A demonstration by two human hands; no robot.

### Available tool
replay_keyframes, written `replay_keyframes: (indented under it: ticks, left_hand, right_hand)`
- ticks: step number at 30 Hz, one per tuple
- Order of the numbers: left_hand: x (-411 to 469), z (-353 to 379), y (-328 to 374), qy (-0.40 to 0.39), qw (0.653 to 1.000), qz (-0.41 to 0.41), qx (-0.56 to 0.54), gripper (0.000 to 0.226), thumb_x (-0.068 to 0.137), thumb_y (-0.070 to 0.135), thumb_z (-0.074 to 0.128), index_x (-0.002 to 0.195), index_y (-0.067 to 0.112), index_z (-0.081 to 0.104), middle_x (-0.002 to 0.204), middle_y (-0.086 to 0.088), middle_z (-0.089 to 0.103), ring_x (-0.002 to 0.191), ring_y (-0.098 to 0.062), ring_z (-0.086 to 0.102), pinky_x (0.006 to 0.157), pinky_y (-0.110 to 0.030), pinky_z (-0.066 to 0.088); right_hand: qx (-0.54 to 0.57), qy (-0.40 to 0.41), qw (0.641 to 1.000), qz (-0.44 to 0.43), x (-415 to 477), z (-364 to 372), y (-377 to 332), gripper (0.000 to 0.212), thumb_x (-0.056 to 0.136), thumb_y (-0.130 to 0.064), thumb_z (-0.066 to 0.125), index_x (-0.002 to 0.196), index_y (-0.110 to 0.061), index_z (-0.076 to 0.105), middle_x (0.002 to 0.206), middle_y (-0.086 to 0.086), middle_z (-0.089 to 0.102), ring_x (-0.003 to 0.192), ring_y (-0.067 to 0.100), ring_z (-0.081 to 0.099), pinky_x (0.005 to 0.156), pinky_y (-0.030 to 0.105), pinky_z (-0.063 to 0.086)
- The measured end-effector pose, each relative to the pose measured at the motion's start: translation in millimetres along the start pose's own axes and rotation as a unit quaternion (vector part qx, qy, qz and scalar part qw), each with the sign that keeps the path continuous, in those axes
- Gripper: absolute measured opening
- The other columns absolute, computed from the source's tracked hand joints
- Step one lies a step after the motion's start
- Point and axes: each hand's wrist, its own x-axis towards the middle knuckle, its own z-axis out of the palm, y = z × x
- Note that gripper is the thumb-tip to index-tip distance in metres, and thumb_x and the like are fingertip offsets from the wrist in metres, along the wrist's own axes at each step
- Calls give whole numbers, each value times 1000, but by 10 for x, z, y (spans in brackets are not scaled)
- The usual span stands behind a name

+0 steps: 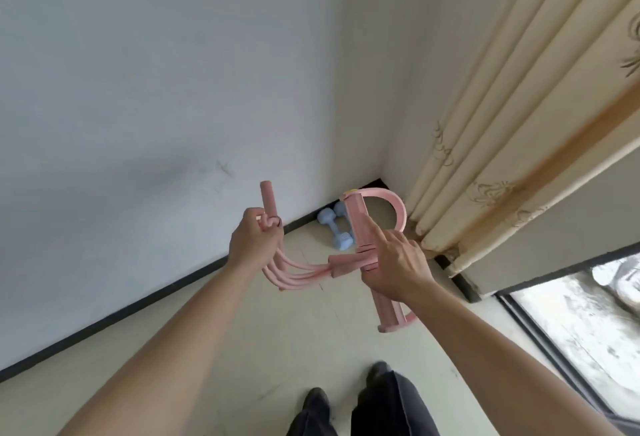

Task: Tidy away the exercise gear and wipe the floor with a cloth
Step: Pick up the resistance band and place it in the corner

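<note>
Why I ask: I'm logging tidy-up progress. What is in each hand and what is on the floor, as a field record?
item held: pink pull-rope exerciser
left hand: grips its foam handle
right hand: holds its pedal bar, index finger straight along it
tubes: slack between the hands
floor: blue dumbbells in the corner, beside the curtain
cloth: not in view
</note>
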Motion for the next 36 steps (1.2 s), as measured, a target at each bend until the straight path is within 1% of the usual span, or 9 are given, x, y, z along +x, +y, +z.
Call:
replay_keyframes:
  ticks: [5, 8, 10, 13, 16, 20, 28, 32, 36]
  left_hand:
    - [1031, 501, 211, -12, 996, -78, 30, 52, 96, 29, 51, 143, 11, 35, 103, 6, 49, 88, -18, 51, 75, -27, 38]
    - [1649, 892, 123, -3, 988, -144, 59, 32, 95, 33, 55, 116, 9, 50, 80, 6, 53, 65, -11, 53, 54, -27, 36]
    - [2087, 1170, 43, -16, 981, -176, 84, 20, 94, 27, 52, 100, 9, 56, 75, 1, 57, 59, -13, 52, 50, -26, 34]
    - [2582, 1541, -184, -17, 972, -217, 87, 18, 91, 20, 50, 98, 11, 63, 80, -5, 64, 58, -16, 53, 51, -27, 36]
    - [2989, 1890, -509, -3, 965, -243, 102, 19, 88, 11, 48, 101, 15, 62, 85, -5, 66, 56, -14, 54, 48, -24, 36]
    - [3583, 2444, -1192, -9, 963, -243, 114, 29, 85, 8, 46, 106, 18, 63, 94, -5, 66, 62, -13, 59, 47, -21, 35]
    - [4604, 3759, -2891, -103, 958, -226, 146, 24, 91, 10, 42, 103, 16, 62, 96, -3, 64, 84, -23, 64, 70, -36, 50]
    - [4910, 4014, -3456, -52, 967, -240, 65, 19, 97, 16, 46, 107, 20, 61, 92, 5, 64, 82, -13, 63, 63, -24, 48]
    - [5053, 3970, -4122, -14, 958, -283, 39, 31, 95, 17, 57, 125, 20, 51, 87, 12, 52, 76, -3, 56, 58, -17, 41]
  right_hand:
    - [24, -60, 998, 6, 1069, 241, 478, 102, 75, -30, 64, 157, -34, 3, 116, -1, 59, 108, 23, 54, 93, 35, 44]
    - [28, -123, 992, 2, 1744, 503, 750, 93, 79, -27, 64, 155, -32, 10, 116, 1, 55, 101, 23, 55, 92, 33, 44]
    - [19, -160, 987, -2, 2158, 744, 922, 88, 81, -25, 63, 154, -32, 13, 114, 2, 52, 94, 23, 52, 88, 32, 43]
    - [15, -211, 977, -12, 2636, 1175, 1125, 93, 79, -22, 65, 154, -33, 11, 104, 3, 49, 85, 24, 48, 81, 33, 43]
    - [11, -259, 966, -16, 2971, 1678, 1237, 101, 78, -23, 64, 155, -36, 0, 102, 2, 49, 89, 24, 51, 87, 36, 45]
    - [11, -290, 957, 2, 3279, 2546, 1403, 104, 79, -21, 65, 155, -38, -4, 101, 2, 46, 83, 23, 49, 85, 35, 46]
    - [-34, -317, 947, 30, 3717, 4449, 1832, 98, 79, -20, 69, 156, -30, 9, 100, 4, 45, 89, 25, 49, 86, 41, 48]
    - [-23, -304, 949, 79, 3916, 5106, 1925, 105, 75, -20, 72, 156, -37, 7, 106, 8, 47, 86, 28, 46, 80, 41, 47]
    - [15, -278, 956, 92, 4095, 5727, 1825, 108, 72, -26, 74, 155, -42, 7, 113, 8, 50, 102, 35, 56, 80, 43, 49]
